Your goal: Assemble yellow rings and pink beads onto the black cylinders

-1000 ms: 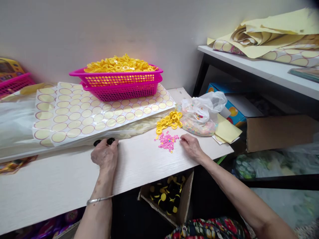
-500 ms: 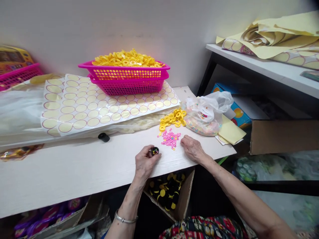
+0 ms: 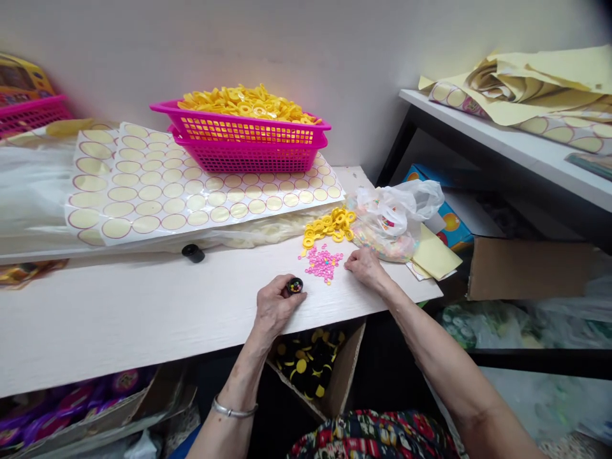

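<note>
My left hand (image 3: 275, 306) is closed around a small black cap (image 3: 295, 285) with coloured beads inside, resting on the white table (image 3: 143, 312). My right hand (image 3: 366, 268) lies just right of a small heap of pink beads (image 3: 322, 262), fingertips pinched together at its edge; what they hold is too small to make out. A pile of yellow rings (image 3: 329, 227) lies behind the beads. A second black cap (image 3: 193, 253) lies alone on the table to the left.
A pink basket (image 3: 248, 141) full of yellow rings stands on sheets of round stickers (image 3: 182, 191). A plastic bag (image 3: 392, 217) of beads lies at the table's right end. A cardboard box (image 3: 315, 366) with black and yellow parts sits under the table. A shelf (image 3: 507, 134) with papers stands right.
My left hand took one black cap from beside the sticker sheets and brought it right, next to the pink beads. The other cap stayed. My right hand barely moved.
</note>
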`<action>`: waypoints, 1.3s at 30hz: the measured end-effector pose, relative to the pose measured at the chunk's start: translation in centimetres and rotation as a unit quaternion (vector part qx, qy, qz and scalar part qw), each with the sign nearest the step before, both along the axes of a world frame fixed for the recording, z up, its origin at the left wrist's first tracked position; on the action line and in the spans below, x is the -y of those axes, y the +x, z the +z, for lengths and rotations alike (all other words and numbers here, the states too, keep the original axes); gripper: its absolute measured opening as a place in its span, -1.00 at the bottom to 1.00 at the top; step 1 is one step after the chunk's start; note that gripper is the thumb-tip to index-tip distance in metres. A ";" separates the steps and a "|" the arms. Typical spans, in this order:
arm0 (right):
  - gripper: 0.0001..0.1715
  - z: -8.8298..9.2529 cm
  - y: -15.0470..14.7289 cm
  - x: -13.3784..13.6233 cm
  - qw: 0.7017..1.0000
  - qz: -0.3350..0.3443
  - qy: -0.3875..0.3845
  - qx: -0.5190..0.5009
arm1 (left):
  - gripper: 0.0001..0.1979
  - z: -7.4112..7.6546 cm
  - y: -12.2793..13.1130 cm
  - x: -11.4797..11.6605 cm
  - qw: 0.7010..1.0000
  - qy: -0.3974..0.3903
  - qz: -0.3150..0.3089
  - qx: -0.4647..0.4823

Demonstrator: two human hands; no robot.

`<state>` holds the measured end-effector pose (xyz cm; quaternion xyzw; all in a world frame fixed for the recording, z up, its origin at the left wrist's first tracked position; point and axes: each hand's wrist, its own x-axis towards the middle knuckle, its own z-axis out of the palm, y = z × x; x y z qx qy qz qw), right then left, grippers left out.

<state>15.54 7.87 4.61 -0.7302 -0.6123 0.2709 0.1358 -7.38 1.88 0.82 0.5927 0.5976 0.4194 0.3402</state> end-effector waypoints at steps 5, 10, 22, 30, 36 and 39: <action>-0.78 -0.8 0.5 1.2 0.995 0.051 0.082 -0.031 | -0.69 -0.2 0.0 0.0 1.000 0.007 -0.001 0.003; -0.82 -1.7 0.1 2.9 0.980 0.091 0.163 0.069 | -0.57 -0.4 0.0 0.0 1.000 0.027 0.001 0.013; -0.89 0.2 -8.2 4.3 0.929 0.259 0.200 -0.172 | -0.83 -0.2 0.1 0.1 0.998 0.045 -0.047 -0.024; -0.79 1.5 -8.9 4.2 0.931 0.322 0.172 0.026 | -0.78 -0.1 0.1 0.2 0.997 0.049 -0.048 -0.026; -0.77 2.8 -9.6 4.1 0.914 0.355 0.147 0.129 | -0.75 -0.2 0.1 0.1 0.996 0.061 -0.049 -0.032; -0.76 2.8 -9.9 4.1 0.913 0.354 0.146 0.140 | -0.77 -0.2 0.1 0.1 0.997 0.057 -0.047 -0.039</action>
